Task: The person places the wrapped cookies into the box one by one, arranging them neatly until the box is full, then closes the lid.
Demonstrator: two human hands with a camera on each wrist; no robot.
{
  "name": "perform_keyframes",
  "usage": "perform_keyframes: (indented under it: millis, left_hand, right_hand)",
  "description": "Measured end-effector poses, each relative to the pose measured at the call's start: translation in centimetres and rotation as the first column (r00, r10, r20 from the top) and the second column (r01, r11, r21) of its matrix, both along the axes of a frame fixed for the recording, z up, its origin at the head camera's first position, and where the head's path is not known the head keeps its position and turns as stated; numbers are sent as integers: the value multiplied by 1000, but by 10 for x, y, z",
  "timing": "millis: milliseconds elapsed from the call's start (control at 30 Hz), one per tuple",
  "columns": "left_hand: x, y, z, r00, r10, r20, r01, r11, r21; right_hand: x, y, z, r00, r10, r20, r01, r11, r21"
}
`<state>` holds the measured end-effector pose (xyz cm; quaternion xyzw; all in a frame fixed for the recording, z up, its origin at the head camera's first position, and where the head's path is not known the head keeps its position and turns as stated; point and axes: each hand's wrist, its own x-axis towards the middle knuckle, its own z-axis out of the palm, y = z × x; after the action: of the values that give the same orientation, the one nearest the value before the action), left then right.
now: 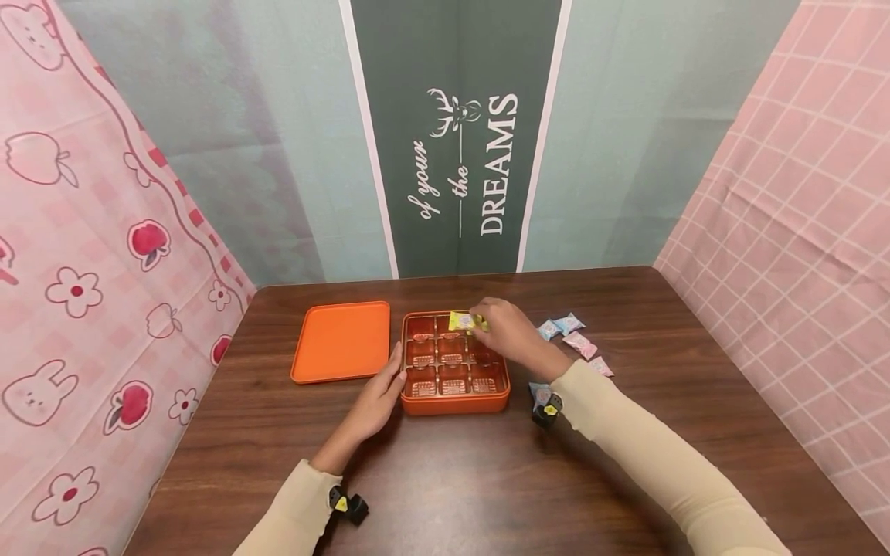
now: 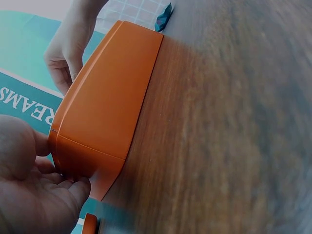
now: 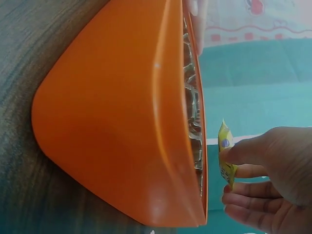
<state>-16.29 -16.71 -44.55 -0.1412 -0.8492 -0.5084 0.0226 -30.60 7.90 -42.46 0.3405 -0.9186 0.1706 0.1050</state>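
Observation:
An orange box [image 1: 455,405] with a clear insert of several compartments sits on the table. Against its left side, my left hand [image 1: 378,398] rests with fingers extended; in the left wrist view the fingertips touch the box wall. Over the back right compartments, my right hand [image 1: 504,328] pinches a yellow wrapped candy [image 1: 459,320] between thumb and fingers. The right wrist view has this candy just above the box rim, apart from it. Every compartment that shows looks bare; the right hand hides part of the back right.
An orange lid [image 1: 344,340] lies flat left of the box. To the right are blue candies [image 1: 570,323] and pink candies [image 1: 580,345]. Another blue candy [image 1: 538,394] is partly covered by the right wrist camera [image 1: 545,413]. A fabric backdrop [image 1: 459,154] stands behind the table.

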Motion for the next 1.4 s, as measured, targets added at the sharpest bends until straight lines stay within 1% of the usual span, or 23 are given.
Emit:
perform_keyframes:
  millis: [100,167,267,400,500,667,767,1000,1100,1400]
  left_hand:
    - [0,0,0,1000,0,3,0,1000,-2]
    - [-1,0,-2,1000,2,2,-2,1000,4]
    - [-7,-1,-14,1000,15,-8,-15,1000,20]
    - [-15,-5,-34,999,31,-23,-31,999,9]
    - [-18,-8,-41,999,29,-17,-29,1000,-3]
    - [-19,-8,-41,1000,30,-5,-30,1000,-5]
    - [-19,-8,-39,999,34,-6,-34,999,-12]
    - [-17,-8,-39,1000,28,-10,-28,999,-14]
    - [-17,-8,-40,1000,27,-5,-27,1000,-13]
    - [-18,-8,-41,999,34,-6,-34,999,-14]
  right_hand:
    - [-1,-2,2,1000,8,-9,-8,1000,20]
    - [-1,-3,3,1000,14,-13,-13,999,32]
    - [-3,-6,3,1000,16,-15,-15,998,59]
    - [-4,-10,4,1000,26,-10,-25,996,87]
    - [-5,-13,5,999,44,-15,-42,995,95]
    - [-9,-19,4,996,75,-37,-70,989,128]
    - [-12,-21,3,997,73,-38,-67,986,153]
    - [-12,-25,3,998,49,28,-53,981,188]
    - [-12,-27,3,999,40,35,-47,977,206]
    - [-14,-29,2,999,49,19,-52,978,201]
